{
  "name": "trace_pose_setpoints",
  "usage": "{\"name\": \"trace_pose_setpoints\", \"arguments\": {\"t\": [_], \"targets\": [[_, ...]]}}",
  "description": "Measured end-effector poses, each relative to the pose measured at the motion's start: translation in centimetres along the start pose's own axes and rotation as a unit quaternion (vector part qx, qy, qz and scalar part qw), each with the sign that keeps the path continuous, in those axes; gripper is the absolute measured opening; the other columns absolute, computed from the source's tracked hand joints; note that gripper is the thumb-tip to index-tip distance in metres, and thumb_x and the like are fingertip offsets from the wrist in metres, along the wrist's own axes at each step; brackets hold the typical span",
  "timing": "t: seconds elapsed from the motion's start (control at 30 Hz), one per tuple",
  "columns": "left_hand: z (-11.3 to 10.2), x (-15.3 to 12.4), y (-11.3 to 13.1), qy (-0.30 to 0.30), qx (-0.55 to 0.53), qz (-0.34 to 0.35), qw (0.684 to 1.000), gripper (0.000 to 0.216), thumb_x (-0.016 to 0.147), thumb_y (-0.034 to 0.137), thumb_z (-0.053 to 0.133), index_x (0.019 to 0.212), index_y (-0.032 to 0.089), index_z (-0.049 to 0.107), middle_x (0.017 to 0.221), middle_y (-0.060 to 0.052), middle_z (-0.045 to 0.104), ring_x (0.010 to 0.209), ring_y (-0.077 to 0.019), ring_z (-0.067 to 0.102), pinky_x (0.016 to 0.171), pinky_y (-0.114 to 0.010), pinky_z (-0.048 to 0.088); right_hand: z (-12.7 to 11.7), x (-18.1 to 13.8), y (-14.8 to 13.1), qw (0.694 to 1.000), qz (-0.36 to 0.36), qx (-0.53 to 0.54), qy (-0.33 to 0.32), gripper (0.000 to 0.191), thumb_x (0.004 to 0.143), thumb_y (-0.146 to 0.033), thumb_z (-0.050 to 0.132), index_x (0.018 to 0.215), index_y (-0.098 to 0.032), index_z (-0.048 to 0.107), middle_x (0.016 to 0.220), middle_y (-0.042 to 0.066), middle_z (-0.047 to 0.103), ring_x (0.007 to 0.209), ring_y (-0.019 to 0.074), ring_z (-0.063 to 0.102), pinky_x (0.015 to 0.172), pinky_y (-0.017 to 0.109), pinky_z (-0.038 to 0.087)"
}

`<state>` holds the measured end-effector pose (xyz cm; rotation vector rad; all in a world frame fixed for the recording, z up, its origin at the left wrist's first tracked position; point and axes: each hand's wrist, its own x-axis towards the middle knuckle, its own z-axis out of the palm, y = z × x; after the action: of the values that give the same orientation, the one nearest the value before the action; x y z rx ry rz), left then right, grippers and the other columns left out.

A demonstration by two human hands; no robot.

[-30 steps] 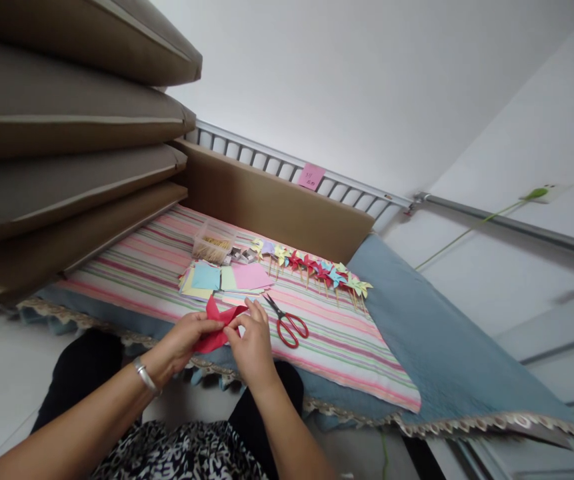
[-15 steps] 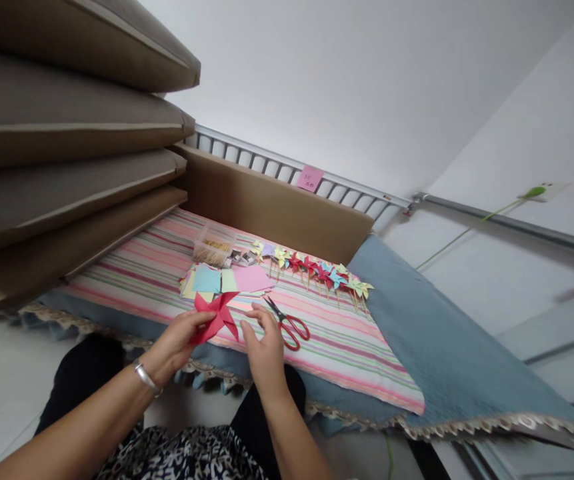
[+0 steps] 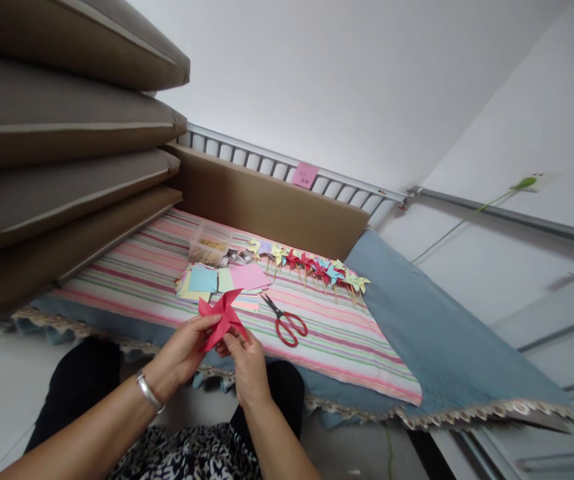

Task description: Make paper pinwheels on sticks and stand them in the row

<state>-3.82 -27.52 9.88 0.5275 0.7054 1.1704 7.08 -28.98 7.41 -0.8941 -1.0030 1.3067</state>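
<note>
A red paper pinwheel shape [image 3: 223, 313] is held up in front of me, over the near edge of a striped cloth [image 3: 347, 340]. My left hand [image 3: 183, 350], with a silver bracelet on the wrist, pinches its left side. My right hand [image 3: 247, 363] grips it from below with fingers curled at its lower right. Behind it lies a stack of coloured paper squares [image 3: 217, 280]. Red-handled scissors [image 3: 284, 321] lie shut on the cloth just right of my hands.
A row of finished small pinwheels on sticks [image 3: 311, 268] lines the back of the cloth. A clear box of sticks [image 3: 209, 245] stands at the back left. Stacked brown cushions [image 3: 57, 133] loom at left. A cardboard panel [image 3: 267, 207] and metal rail [image 3: 287, 163] stand behind.
My right hand, which had come off the red paper half a second ago, is back on its lower side. The red shape is more unfolded than one second ago.
</note>
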Motion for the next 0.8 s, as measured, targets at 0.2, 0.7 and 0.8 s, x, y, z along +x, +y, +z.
{"name": "trace_pose_setpoints", "arguments": {"t": [0.2,0.7,0.8], "targets": [[0.61,-0.22,0.14,-0.019,-0.002,0.003,1.000,0.014,0.064,0.020,0.070,0.057,0.012,0.062,0.052,-0.002,0.060,0.047,-0.0124,0.050,0.048,-0.025,0.041,-0.20,-0.11,-0.48,1.000,-0.007,-0.012,0.006,0.014,0.073,-0.027,0.066,0.080,-0.015,0.067,0.062,-0.001,0.063,0.056,0.0117,0.055,0.057,0.023,0.043],[0.56,-0.17,0.04,-0.019,0.010,0.015,1.000,0.015,0.064,0.021,0.071,0.056,0.012,0.061,0.051,-0.001,0.058,0.046,-0.0113,0.048,0.047,-0.024,0.040,-0.03,-0.20,-0.58,1.000,0.010,-0.018,0.016,0.018,0.071,-0.028,0.068,0.083,-0.015,0.066,0.066,-0.001,0.064,0.056,0.0116,0.057,0.055,0.022,0.044],[0.51,-0.18,-0.04,-0.013,0.007,0.011,1.000,0.015,0.064,0.020,0.071,0.055,0.012,0.061,0.050,-0.001,0.058,0.046,-0.0112,0.049,0.048,-0.024,0.040,-0.02,-0.21,-0.43,0.999,0.009,-0.024,0.028,0.019,0.071,-0.028,0.068,0.084,-0.014,0.066,0.066,-0.001,0.064,0.056,0.0115,0.057,0.055,0.022,0.044]]}}
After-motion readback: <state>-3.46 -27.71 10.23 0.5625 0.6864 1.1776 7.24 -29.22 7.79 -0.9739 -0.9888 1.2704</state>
